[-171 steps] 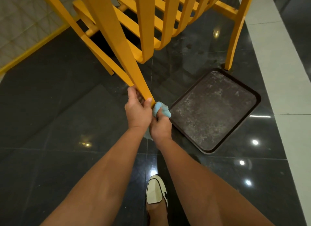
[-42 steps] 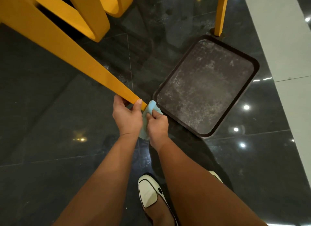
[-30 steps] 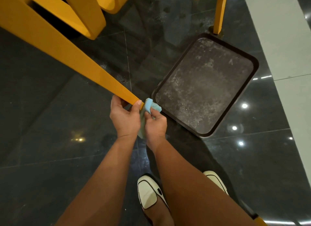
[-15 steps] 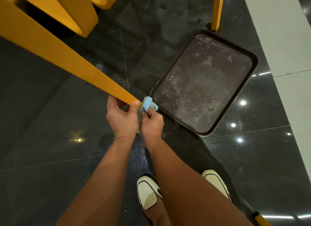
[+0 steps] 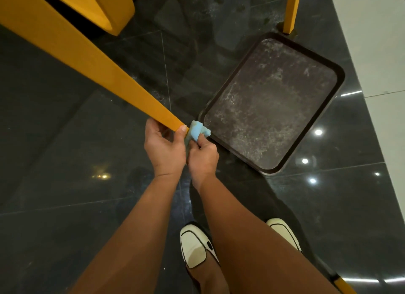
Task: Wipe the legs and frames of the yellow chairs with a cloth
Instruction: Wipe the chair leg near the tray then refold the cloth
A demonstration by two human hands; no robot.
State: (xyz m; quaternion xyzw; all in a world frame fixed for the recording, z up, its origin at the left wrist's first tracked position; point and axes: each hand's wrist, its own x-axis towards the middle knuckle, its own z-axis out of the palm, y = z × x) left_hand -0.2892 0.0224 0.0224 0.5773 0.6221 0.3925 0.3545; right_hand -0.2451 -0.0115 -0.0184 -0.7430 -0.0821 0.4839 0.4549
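- Left hand [image 5: 164,149] grips the foot end of the long flat yellow-painted chair leg [image 5: 98,74], with fingers curled under and thumb tip on the top edge. The leg runs off toward 10 o'clock and looks lifted off the glossy dark tiled floor [image 5: 54,206].
- Right hand [image 5: 202,155] pinches the bunched light-blue cloth [image 5: 197,130] between curled thumb and fingers. The cloth touches the leg tip, at 12 o'clock from that hand.
- My read is that the step in hand is wiping the foot end.
- To do it well, brace the leg with the left hand so it does not swing.
- Open the wad a little and wrap it round all 4 faces plus the end face. A tight ball only spot-cleans.
- Then pull along the leg toward 10 o'clock in 1 pass, and move the left grip to expose the patch under it.
- The dusty dark-brown rectangular plastic tray [image 5: 341,74] sits just beside the cloth at 3 o'clock. Keep the cloth off it.
- The 2nd yellow leg [image 5: 291,9] stands at 1 o'clock by the tray's far corner. Cannot tell if it is wiped.
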